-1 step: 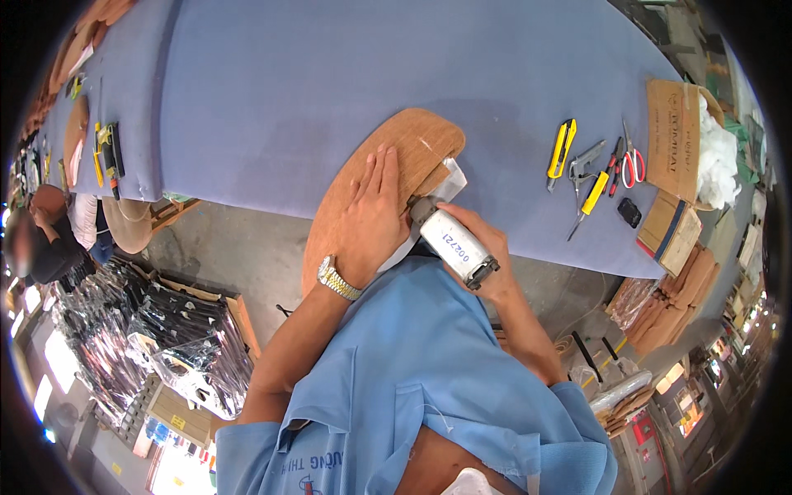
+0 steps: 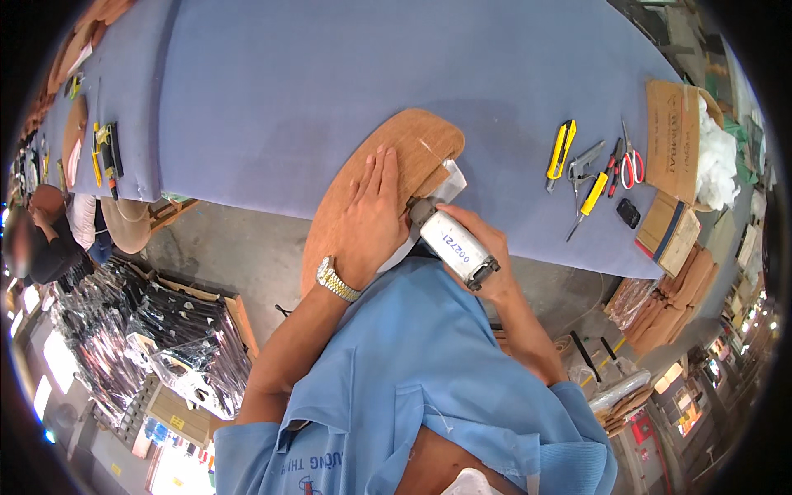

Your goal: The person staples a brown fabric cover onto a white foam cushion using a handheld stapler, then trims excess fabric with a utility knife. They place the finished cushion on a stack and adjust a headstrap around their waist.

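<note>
A curved, brown fabric-covered panel [image 2: 330, 214] lies across the front edge of the blue table, its near part against my body. My left hand [image 2: 375, 206] rests flat on it, fingers stretched out and close together. My right hand [image 2: 493, 260] is closed round a white and grey air staple gun [image 2: 456, 247]. The gun's dark nose is at the panel's inner edge, just beside my left hand. A strip of pale, glossy material [image 2: 450, 183] sticks out from that edge above the nose. My fingers on the gun's far side are partly hidden.
To the right on the blue table [image 2: 272, 99] lie a yellow cutter [image 2: 561, 153], a grey air blow gun [image 2: 584, 161], a yellow-handled screwdriver [image 2: 592, 195], red-handled scissors [image 2: 632, 165] and a cardboard box [image 2: 670, 136] beside white stuffing [image 2: 718, 157]. Wrapped frames [image 2: 186, 338] stand at lower left; another person [image 2: 49, 235] is far left.
</note>
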Motion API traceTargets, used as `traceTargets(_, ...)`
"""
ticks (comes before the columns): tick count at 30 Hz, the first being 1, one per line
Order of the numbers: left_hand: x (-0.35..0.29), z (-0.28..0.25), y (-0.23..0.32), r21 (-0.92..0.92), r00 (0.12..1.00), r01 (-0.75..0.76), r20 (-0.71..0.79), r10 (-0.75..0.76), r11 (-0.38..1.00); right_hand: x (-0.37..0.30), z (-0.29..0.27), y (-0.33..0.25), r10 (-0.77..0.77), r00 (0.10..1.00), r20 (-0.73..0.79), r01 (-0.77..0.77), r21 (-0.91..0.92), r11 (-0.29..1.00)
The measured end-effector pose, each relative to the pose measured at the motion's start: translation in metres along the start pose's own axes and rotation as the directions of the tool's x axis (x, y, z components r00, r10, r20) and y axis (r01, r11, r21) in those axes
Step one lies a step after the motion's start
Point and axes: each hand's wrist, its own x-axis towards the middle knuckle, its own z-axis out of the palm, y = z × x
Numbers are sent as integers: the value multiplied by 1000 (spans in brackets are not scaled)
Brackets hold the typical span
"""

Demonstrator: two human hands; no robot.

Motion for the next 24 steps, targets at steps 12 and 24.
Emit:
traceTargets(12, 6, 4, -4, 21, 998, -32, -48, 33, 999, 19, 6, -12, 156, 987, 29, -156, -27, 987)
traceTargets(24, 35, -21, 40, 71, 968, -221, -103, 228, 973, 33, -34, -7, -18, 984, -175, 20, 13, 1000)
